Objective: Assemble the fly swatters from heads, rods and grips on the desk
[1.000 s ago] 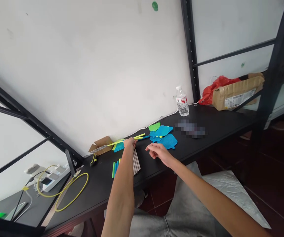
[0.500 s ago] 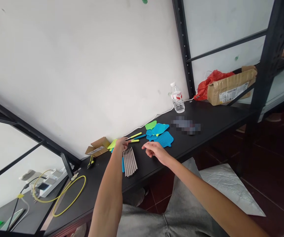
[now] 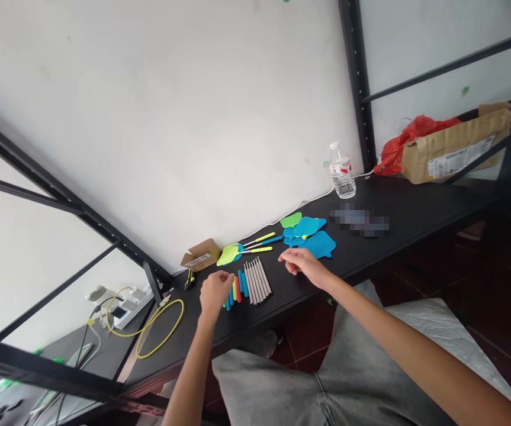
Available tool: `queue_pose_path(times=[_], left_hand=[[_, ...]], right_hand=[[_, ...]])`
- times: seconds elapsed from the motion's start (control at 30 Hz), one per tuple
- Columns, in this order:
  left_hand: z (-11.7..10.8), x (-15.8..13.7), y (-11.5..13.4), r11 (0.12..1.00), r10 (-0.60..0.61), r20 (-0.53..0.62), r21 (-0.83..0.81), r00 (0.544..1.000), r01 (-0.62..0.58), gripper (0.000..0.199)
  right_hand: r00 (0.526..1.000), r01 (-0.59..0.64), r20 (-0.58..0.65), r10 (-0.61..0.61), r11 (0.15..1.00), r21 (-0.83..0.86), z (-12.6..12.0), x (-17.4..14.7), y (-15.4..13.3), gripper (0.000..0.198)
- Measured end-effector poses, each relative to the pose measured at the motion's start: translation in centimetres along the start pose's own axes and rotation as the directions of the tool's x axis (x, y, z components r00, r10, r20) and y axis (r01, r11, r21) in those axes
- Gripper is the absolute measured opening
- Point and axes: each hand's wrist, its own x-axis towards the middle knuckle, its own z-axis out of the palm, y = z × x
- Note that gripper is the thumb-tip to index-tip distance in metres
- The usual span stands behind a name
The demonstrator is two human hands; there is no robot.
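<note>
The left hand (image 3: 214,291) is loosely curled over the coloured grips (image 3: 236,289) on the black table (image 3: 383,248), nothing visibly clasped. The right hand (image 3: 302,263) is held half open, empty, right of the metal rods (image 3: 257,280), near blue swatter heads (image 3: 315,239).

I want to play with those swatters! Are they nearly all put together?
Done: a few swatters lie assembled. In hand: left hand is at the coloured handles; right hand hovers empty. Left: metal rods and loose swatter heads.
</note>
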Motion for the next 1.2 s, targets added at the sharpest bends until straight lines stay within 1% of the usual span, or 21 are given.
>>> queue_pose_path(times=[0.1,0.2,0.27,0.3,0.33,0.37,0.43,0.5,0.53,0.6,0.7,0.77,0.83,0.9,0.97,1.03,1.13,1.2], left_hand=[[1.3,-2.1,1.5,0.997,-0.016,-0.012,0.079,1.000,0.017,0.033],[2.2,-2.9,2.6,0.993,-0.034,-0.003,0.113,0.999,0.034,0.031],[2.4,-3.1,2.8,0.993,-0.034,-0.003,0.116,0.999,0.034,0.029],[2.4,-3.2,2.8,0.993,-0.030,-0.008,0.115,1.000,0.030,0.028],[2.4,-3.4,2.8,0.993,-0.022,-0.014,0.112,1.000,0.023,0.028],[2.4,-3.6,2.7,0.994,-0.014,-0.020,0.108,1.000,0.016,0.028],[2.4,-4.1,2.6,0.995,-0.006,-0.028,0.098,1.000,0.008,0.029],[2.4,-4.6,2.5,0.996,-0.007,-0.030,0.091,1.000,0.010,0.028],[2.5,-4.8,2.4,0.996,-0.007,-0.031,0.090,1.000,0.010,0.028],[2.6,-5.1,2.4,0.996,-0.004,-0.037,0.094,0.999,0.007,0.026],[2.7,-5.3,2.5,0.994,0.003,-0.046,0.113,0.999,0.002,0.024],[2.7,-5.2,2.6,0.992,0.005,-0.041,0.127,0.999,0.000,0.025],[2.4,-4.9,2.6,0.991,0.011,-0.038,0.136,0.999,-0.006,0.026],[2.0,-4.5,2.6,0.990,0.024,-0.040,0.139,0.999,-0.018,0.025],[1.6,-4.1,2.5,0.990,0.040,-0.031,0.139,0.999,-0.036,0.022],[1.2,-3.9,2.4,0.989,0.053,0.000,0.140,0.999,-0.053,0.019],[1.1,-4.1,2.2,0.986,0.058,0.035,0.155,0.998,-0.063,0.018],[1.3,-4.4,2.1,0.983,0.059,0.033,0.170,0.998,-0.064,0.019]], right_hand=[[1.000,0.008,-0.004,-0.008,0.999,-0.032,0.0,-0.1,0.2,0.030],[1.000,0.007,-0.005,-0.007,0.995,-0.102,0.1,-0.2,0.4,0.031],[0.999,-0.028,0.017,0.033,0.972,-0.234,0.4,0.0,0.5,0.031],[0.997,-0.050,0.034,0.065,0.940,-0.338,0.7,0.1,0.5,0.030],[0.994,-0.067,0.046,0.099,0.884,-0.462,1.2,0.3,0.4,0.029],[0.990,-0.079,0.045,0.131,0.801,-0.594,1.8,0.6,0.3,0.027],[0.986,-0.094,0.003,0.165,0.572,-0.815,3.2,1.2,0.1,0.025],[0.983,-0.118,-0.058,0.175,0.352,-0.929,4.8,1.9,-0.1,0.026],[0.980,-0.127,-0.079,0.182,0.270,-0.954,5.6,2.3,-0.2,0.026],[0.975,-0.123,-0.090,0.204,0.159,-0.979,6.8,3.0,-0.3,0.026],[0.965,-0.113,-0.095,0.245,0.060,-0.992,8.0,3.9,-0.5,0.023],[0.945,-0.121,-0.099,0.311,0.052,-0.991,8.3,4.5,-0.7,0.017],[0.918,-0.136,-0.090,0.386,0.093,-0.986,8.2,4.9,-0.9,0.014],[0.903,-0.149,-0.071,0.424,0.154,-0.977,8.0,5.1,-1.2,0.015],[0.901,-0.162,-0.058,0.430,0.208,-0.965,7.8,5.1,-1.4,0.015],[0.897,-0.183,-0.063,0.437,0.238,-0.954,7.6,5.1,-1.4,0.017],[0.893,-0.216,-0.090,0.441,0.246,-0.945,7.6,5.0,-1.2,0.021],[0.898,-0.220,-0.095,0.429,0.251,-0.943,7.7,5.0,-0.9,0.021]])
